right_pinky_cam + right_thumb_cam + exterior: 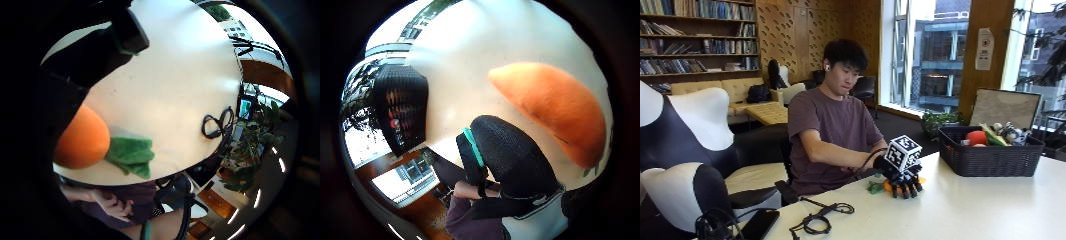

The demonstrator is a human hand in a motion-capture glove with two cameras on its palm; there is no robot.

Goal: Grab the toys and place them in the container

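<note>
1. One plush carrot (pixel 887 185) on table (pixel 986 210), well left of basket (pixel 989 160).
2. Gloved right hand (pixel 904 181) over it, fingers curled down round it; whether it's gripped, can't tell.
3. Grab orange body, not leaves, w/ full wrap before lifting.

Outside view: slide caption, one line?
Gloved right hand over an orange carrot toy on the table, basket of toys nearby.

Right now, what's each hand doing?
Right hand: fingers curled down over the carrot toy on the table.
Other hand: not visible.
</note>
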